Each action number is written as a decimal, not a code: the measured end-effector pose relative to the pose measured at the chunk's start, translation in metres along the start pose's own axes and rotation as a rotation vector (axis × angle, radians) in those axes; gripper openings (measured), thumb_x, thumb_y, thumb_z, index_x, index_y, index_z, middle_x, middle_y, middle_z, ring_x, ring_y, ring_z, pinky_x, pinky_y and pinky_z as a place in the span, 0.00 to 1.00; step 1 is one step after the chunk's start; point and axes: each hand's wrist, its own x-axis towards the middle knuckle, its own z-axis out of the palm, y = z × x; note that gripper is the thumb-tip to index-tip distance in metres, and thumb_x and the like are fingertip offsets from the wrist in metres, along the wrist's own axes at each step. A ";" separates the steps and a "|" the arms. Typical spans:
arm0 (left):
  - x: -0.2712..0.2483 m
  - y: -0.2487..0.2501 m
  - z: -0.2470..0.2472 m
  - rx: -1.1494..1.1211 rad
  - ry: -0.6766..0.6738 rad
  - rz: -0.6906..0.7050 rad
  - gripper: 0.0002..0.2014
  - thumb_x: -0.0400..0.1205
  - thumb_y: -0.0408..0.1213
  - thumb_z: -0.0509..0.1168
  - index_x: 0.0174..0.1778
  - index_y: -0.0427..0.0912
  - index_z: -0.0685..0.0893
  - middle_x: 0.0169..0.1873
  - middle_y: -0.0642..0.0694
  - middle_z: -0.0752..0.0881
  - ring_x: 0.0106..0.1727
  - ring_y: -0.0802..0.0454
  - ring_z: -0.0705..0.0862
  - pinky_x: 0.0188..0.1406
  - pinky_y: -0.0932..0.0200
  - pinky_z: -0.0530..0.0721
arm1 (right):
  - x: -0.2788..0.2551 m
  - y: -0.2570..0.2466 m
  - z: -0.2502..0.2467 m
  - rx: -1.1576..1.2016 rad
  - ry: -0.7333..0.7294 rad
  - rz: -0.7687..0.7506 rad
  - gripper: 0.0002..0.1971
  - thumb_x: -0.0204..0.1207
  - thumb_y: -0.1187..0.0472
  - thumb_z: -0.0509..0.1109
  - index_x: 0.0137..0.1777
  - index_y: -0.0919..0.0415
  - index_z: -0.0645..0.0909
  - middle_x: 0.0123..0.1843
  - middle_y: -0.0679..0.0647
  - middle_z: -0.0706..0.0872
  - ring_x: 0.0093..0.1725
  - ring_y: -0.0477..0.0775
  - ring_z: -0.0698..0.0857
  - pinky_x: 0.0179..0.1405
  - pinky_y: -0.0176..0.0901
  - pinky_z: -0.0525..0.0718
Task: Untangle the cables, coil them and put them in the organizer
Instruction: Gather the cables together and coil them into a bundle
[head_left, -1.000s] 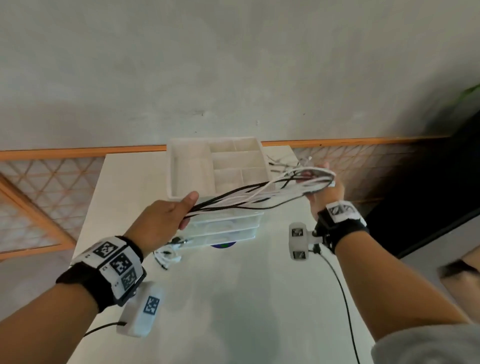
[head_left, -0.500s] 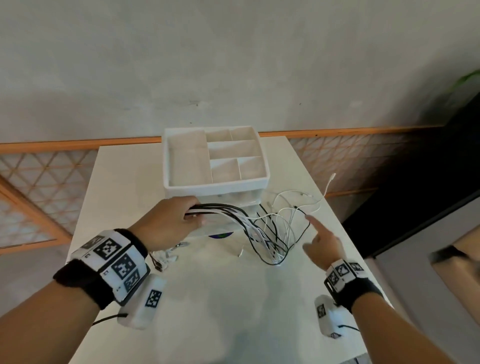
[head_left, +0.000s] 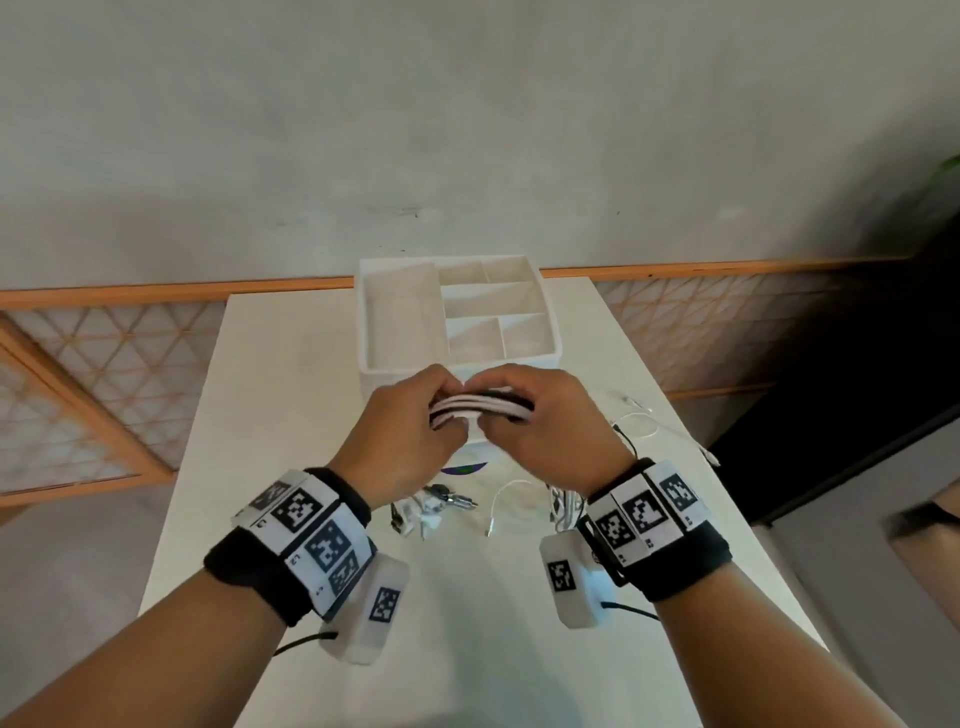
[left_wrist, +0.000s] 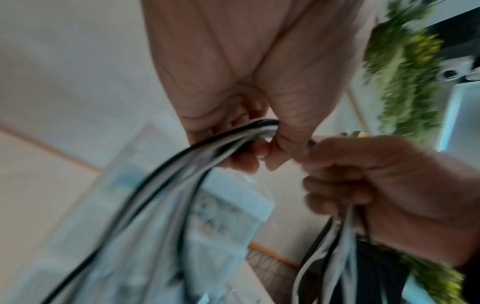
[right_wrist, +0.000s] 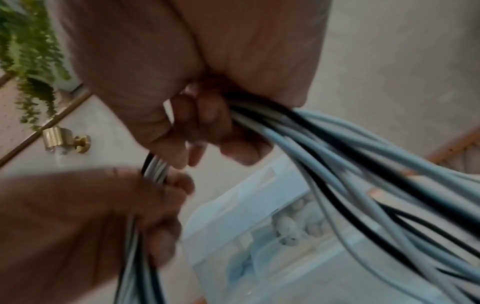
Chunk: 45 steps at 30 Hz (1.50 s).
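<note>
Both hands hold one bundle of white and black cables (head_left: 480, 407) in the air just in front of the white organizer (head_left: 400, 370). My left hand (head_left: 448, 410) grips the bundle's left end, fingers curled round the strands (left_wrist: 233, 135). My right hand (head_left: 501, 413) grips the right end, and its wrist view shows the cables (right_wrist: 324, 144) fanning out from its curled fingers. The organizer's top tray has several open compartments, and clear drawers sit under it (right_wrist: 272, 236). Loose white cable ends (head_left: 636, 415) trail on the table (head_left: 260, 415) to the right.
Small connectors and adapters (head_left: 431, 512) and a short white cable (head_left: 501, 499) lie on the table below my hands. The table's right edge drops off near a dark opening. A wooden lattice rail (head_left: 104, 364) runs behind and to the left.
The right hand had let go and pointed at cables drooping onto the table; now it has come back and grips them beside the left hand, folded into a short bundle.
</note>
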 end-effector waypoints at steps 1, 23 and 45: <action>-0.003 -0.010 0.002 0.000 0.001 -0.047 0.02 0.80 0.35 0.68 0.43 0.47 0.82 0.31 0.53 0.84 0.30 0.61 0.80 0.30 0.70 0.74 | 0.000 0.001 0.000 0.055 0.101 0.016 0.14 0.74 0.71 0.75 0.56 0.56 0.90 0.39 0.44 0.91 0.30 0.37 0.83 0.33 0.28 0.77; -0.008 -0.016 -0.029 -0.141 -0.186 -0.062 0.03 0.84 0.39 0.67 0.48 0.44 0.85 0.33 0.44 0.87 0.30 0.47 0.87 0.28 0.55 0.88 | -0.022 0.000 0.002 -0.011 0.096 0.041 0.14 0.80 0.62 0.73 0.64 0.48 0.86 0.39 0.45 0.91 0.39 0.44 0.88 0.47 0.41 0.85; 0.006 0.017 -0.035 -0.588 0.185 -0.184 0.09 0.78 0.35 0.76 0.39 0.34 0.85 0.28 0.40 0.83 0.22 0.48 0.79 0.16 0.64 0.70 | -0.017 -0.006 0.041 0.072 0.105 -0.113 0.17 0.86 0.59 0.66 0.74 0.55 0.76 0.46 0.45 0.89 0.39 0.39 0.85 0.43 0.34 0.82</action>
